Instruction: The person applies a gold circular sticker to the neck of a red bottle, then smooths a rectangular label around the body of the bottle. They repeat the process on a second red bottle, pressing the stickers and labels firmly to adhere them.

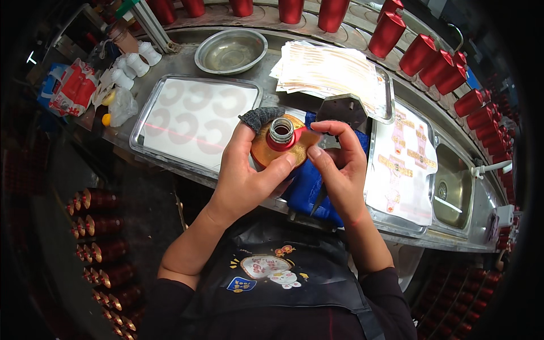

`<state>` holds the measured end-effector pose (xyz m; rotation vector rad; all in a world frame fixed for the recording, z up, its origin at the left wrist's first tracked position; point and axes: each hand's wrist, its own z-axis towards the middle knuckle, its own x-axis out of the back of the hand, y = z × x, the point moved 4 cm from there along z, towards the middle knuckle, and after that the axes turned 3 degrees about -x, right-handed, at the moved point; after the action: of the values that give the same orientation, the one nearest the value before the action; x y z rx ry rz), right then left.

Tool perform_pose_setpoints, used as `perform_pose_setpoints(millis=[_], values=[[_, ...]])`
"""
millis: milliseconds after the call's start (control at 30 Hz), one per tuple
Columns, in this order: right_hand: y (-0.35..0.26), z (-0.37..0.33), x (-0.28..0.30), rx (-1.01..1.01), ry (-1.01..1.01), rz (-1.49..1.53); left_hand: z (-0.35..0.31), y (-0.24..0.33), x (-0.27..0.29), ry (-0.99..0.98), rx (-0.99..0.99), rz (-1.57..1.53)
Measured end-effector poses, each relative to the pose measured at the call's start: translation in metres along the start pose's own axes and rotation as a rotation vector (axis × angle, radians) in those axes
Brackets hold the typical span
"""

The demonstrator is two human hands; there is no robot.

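My left hand (249, 170) is wrapped round a red bottle with an uncapped, silvery threaded neck (281, 131). A dark grey fabric sleeve covers one of its fingers, and its thumb presses on the bottle's shoulder. Around the neck lies a gold, ring-shaped decal (262, 152). The thumb and index finger of my right hand (343, 164) pinch the decal's right end, which looks thin and partly see-through. Below the bottle is a blue padded rest (311, 195), with a dark plate (344, 110) standing behind it. My hands hide most of the bottle's body.
A left tray (136, 133) bears a sheet with pale C-shaped marks. On the right tray (422, 229) lies a sheet of gold decals. Behind are a metal bowl (231, 51), stacked decal sheets (323, 68) and several red bottles (388, 35). A sink (453, 187) sits far right.
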<state>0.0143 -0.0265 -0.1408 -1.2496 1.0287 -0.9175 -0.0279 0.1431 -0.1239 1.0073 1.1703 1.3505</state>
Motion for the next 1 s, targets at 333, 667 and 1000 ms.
perform_pose_setpoints(millis=[333,667,1000], values=[[0.0,0.003,-0.009,-0.101,-0.066,0.051,-0.004,-0.01,0.008,-0.027,0.036,-0.2],[0.004,0.006,-0.017,-0.154,-0.097,0.282,-0.009,-0.014,-0.014,0.147,-0.033,-0.019],[0.009,-0.008,-0.009,-0.156,-0.012,0.097,0.006,-0.011,0.001,-0.142,0.036,-0.138]])
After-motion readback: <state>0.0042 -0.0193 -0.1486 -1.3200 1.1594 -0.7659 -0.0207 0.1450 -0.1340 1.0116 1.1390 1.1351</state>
